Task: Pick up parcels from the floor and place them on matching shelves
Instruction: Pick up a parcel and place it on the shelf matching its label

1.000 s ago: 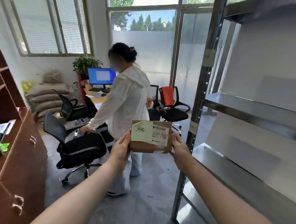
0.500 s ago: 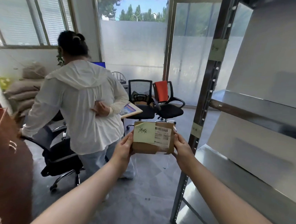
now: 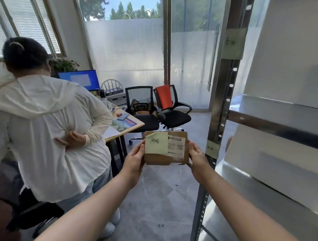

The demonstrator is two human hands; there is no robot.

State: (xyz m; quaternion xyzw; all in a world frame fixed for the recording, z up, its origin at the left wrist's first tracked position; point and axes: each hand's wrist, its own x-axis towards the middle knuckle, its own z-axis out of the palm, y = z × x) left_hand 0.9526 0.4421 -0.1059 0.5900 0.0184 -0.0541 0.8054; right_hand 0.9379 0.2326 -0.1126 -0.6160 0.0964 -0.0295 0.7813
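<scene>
Both hands hold a brown parcel (image 3: pixel 166 157) up at arm's length, above the grey floor (image 3: pixel 159 198) and just left of the metal shelf post (image 3: pixel 222 111); the left hand (image 3: pixel 135 160) grips its left edge, thumb on the front face, and the right hand (image 3: pixel 196 156) grips its right edge the same way; the parcel faces the camera, nearly upright; a pale green note (image 3: pixel 156 142) with handwriting covers its upper left, one top corner folded over, and a white barcode label (image 3: pixel 177 145) sits beside the note on the right; the post carries two green tags, a large one (image 3: pixel 234 43) high up with writing and a small one (image 3: pixel 212 149) near the right hand; the metal shelves (image 3: pixel 273 124) run off to the right of the post, with white panels behind them; at left a person in a white hooded jacket (image 3: pixel 46 130) stands with back turned, one hand behind the waist; past them stands a table (image 3: pixel 126 125) with a blue monitor (image 3: pixel 79 79); two black chairs (image 3: pixel 146 109) stand by the frosted glass door, one with an orange cloth (image 3: pixel 163 97) over its back.
</scene>
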